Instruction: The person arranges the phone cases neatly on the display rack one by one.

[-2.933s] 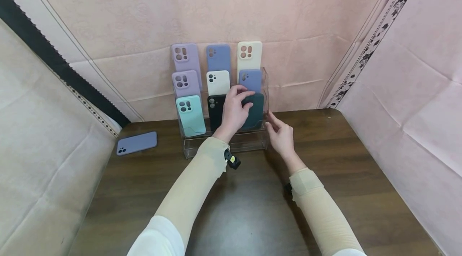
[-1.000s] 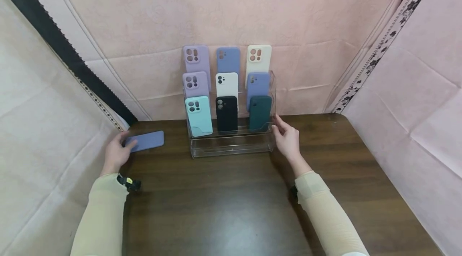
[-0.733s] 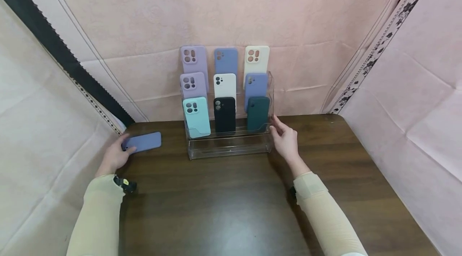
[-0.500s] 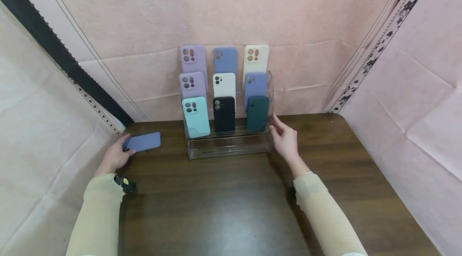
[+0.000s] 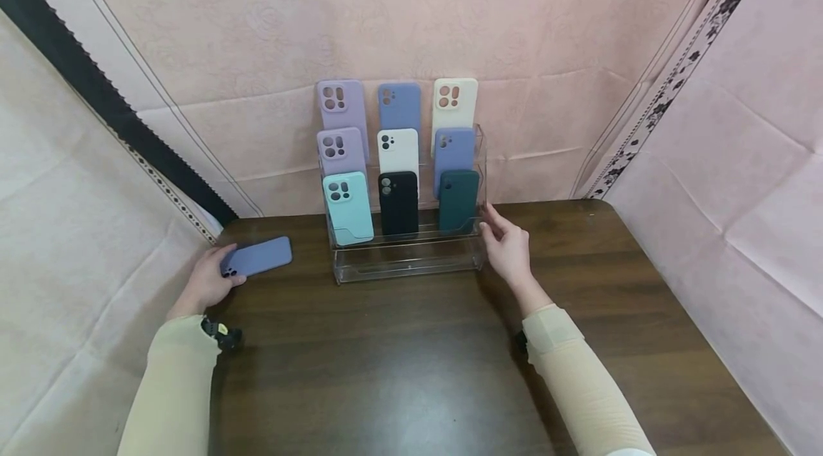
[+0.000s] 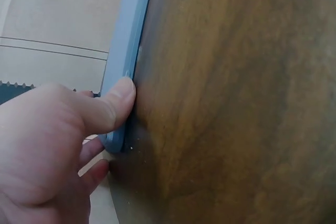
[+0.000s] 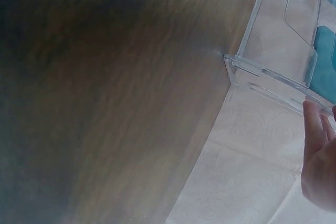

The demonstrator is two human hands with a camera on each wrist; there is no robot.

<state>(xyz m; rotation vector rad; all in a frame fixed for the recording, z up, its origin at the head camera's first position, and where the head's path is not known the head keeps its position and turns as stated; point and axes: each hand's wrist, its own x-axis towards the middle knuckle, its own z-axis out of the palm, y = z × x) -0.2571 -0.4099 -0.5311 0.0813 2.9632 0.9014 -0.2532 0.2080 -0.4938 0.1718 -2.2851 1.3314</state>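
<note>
A blue-violet phone case (image 5: 262,254) is at the left of the table, its camera-hole end in my left hand (image 5: 207,280). My thumb lies along its near long edge in the left wrist view, the other fingers partly hidden behind the case (image 6: 122,40). A clear tiered display stand (image 5: 408,269) stands at the back, and my right hand (image 5: 509,250) grips its right side with thumb and fingertips. On its lower tier in use lean a turquoise case (image 5: 350,209), a black case (image 5: 398,206) and a dark green case (image 5: 459,202).
Higher on the stand are two lilac cases, the front one (image 5: 343,151) below the other, a white case (image 5: 398,152), a cream case (image 5: 454,102) and two blue cases, one upper middle (image 5: 399,104), one at right (image 5: 454,149). Cloth walls (image 5: 411,13) enclose the wooden table (image 5: 360,363).
My left hand has left the dark green case, moved to the far left and taken hold of the blue-violet phone case, which has shifted and turned slightly. My right hand stays at the stand.
</note>
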